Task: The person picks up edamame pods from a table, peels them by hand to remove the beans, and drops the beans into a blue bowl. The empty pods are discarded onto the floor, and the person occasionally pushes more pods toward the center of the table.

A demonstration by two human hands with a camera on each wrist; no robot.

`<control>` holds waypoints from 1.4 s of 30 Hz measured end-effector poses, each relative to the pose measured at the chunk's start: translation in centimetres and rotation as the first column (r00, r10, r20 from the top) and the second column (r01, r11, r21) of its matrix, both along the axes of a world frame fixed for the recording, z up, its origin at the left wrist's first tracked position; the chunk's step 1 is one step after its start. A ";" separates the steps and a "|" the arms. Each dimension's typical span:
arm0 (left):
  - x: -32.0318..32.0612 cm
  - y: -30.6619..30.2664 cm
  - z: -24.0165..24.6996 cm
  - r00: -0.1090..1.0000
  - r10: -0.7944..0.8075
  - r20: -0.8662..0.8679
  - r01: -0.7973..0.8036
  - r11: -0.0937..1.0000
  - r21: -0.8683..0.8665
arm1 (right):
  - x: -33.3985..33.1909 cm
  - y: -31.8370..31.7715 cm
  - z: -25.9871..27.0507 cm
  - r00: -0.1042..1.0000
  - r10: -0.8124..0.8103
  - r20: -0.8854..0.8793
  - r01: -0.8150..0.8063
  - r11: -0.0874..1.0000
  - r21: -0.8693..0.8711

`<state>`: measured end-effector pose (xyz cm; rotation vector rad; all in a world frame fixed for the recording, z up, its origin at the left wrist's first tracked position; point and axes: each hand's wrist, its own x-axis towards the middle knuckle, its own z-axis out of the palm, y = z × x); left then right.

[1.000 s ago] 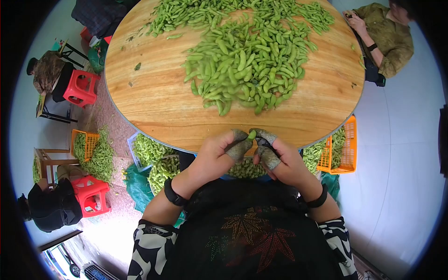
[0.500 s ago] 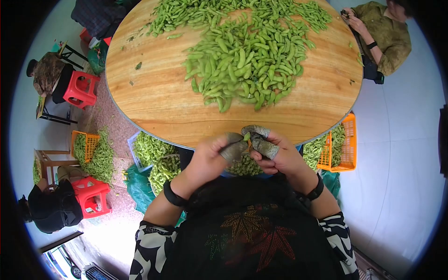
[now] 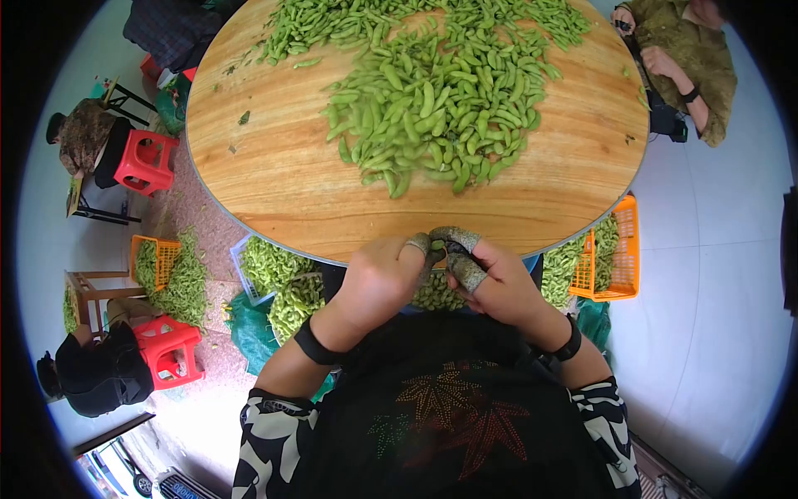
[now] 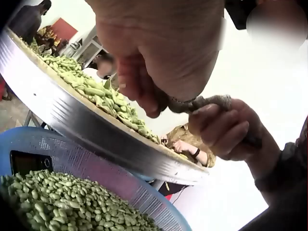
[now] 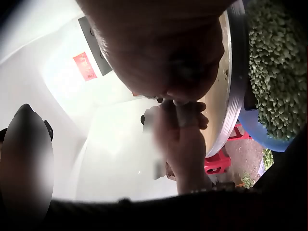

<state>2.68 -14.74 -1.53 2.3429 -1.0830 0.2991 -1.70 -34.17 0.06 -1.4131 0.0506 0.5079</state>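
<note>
Just past the table's near edge, both hands meet fingertip to fingertip. My left hand (image 3: 384,270) and right hand (image 3: 503,281) pinch a green soybean pod (image 3: 437,245), mostly hidden by the fingers. Worn grey covers (image 3: 467,271) wrap the thumbs and forefingers. Below the hands, a blue basket (image 4: 166,204) holds shelled green soybeans (image 4: 72,202). A large pile of soybean pods (image 3: 432,108) lies on the round wooden table (image 3: 266,183) in front. The left wrist view shows the right hand's other fingers (image 4: 224,130) curled.
Orange crates (image 3: 633,249) of pods stand right and left on the floor. A white basket (image 3: 241,266) of pods and a green sack (image 3: 253,333) sit by the left leg. Other people sit on red stools (image 3: 170,349) at left; one person (image 3: 694,66) is at the table's right.
The pod stood up visibly between the fingertips earlier; now the fingers cover most of it. The left hand has turned its back upward. The person at right has moved their hands apart.
</note>
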 end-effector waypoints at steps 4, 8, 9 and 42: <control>-0.3 -1.1 -1.0 0.996 0.082 0.033 -0.081 0.996 -0.024 | -0.2 0.5 -1.2 0.989 -0.042 0.144 0.055 0.995 -0.086; -0.4 -1.7 -2.4 0.968 0.013 -0.251 -0.085 0.957 -0.279 | -0.3 0.3 -1.2 0.996 -0.077 0.051 0.077 0.997 0.017; -0.2 -1.2 -2.1 0.969 0.012 -0.248 -0.083 0.957 -0.278 | -0.2 0.2 -0.7 0.987 -0.095 -0.130 0.116 0.980 0.162; -0.4 1.1 0.1 0.651 -0.185 -0.736 -0.018 0.966 -0.259 | 0.8 0.0 -2.7 0.827 0.235 0.511 0.228 0.691 -0.686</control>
